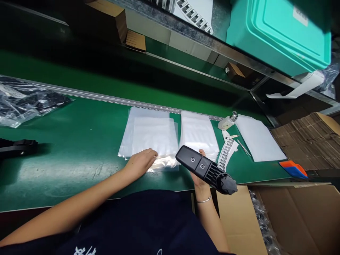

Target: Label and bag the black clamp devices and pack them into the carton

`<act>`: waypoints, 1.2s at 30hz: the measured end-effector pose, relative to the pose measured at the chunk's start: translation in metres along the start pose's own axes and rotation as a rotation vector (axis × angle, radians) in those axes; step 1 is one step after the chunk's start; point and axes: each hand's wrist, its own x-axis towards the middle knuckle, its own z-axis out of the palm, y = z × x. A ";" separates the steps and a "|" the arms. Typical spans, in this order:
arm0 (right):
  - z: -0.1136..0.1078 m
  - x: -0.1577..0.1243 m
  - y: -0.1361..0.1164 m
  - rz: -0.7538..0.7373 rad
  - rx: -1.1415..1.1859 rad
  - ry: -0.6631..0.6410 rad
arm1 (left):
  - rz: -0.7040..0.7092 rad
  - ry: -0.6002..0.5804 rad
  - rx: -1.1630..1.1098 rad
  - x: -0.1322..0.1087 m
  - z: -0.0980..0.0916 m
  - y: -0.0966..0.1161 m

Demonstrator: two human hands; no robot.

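My right hand holds up a long black plastic part with two round screw heads, a ribbed section and a dark jointed end. The part hides most of my fingers. My left hand lies on the front of a stack of clear plastic bags, its fingers closed together at the edge of the top bag. Just right of it is a second pile of frosted bags, partly behind the black part.
Right of the bags are a small bottle, a label strip, tweezers and white sheets. An open carton with wrapped items stands below. Another black part lies left. A teal bin sits overhead.
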 end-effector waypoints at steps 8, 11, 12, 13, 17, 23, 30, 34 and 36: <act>-0.003 0.010 -0.002 0.129 -0.331 -0.218 | -0.123 -0.007 -0.457 0.012 -0.017 0.004; 0.006 0.009 -0.004 0.000 -0.620 -0.176 | -0.099 0.001 -0.493 0.012 -0.027 0.008; 0.011 0.007 -0.005 -0.055 -0.732 -0.177 | -0.073 0.002 -0.467 0.012 -0.029 0.010; 0.016 0.005 -0.007 -0.110 -0.830 -0.190 | -0.049 0.004 -0.424 0.013 -0.032 0.012; 0.015 -0.002 -0.021 -0.183 -0.936 -0.213 | -0.066 0.040 -0.272 0.018 -0.037 0.011; -0.036 -0.005 -0.046 -0.080 -0.471 -0.230 | -0.235 -0.254 -0.613 0.020 -0.020 -0.004; -0.017 0.005 -0.025 0.099 -0.330 -0.410 | -0.124 -0.121 -0.431 0.011 -0.017 0.018; -0.007 0.010 -0.016 0.063 -0.630 -0.333 | -0.022 -0.002 -0.275 -0.008 -0.028 0.030; -0.001 0.006 -0.017 -0.006 -0.778 -0.293 | 0.032 -0.008 -0.260 -0.016 -0.033 0.032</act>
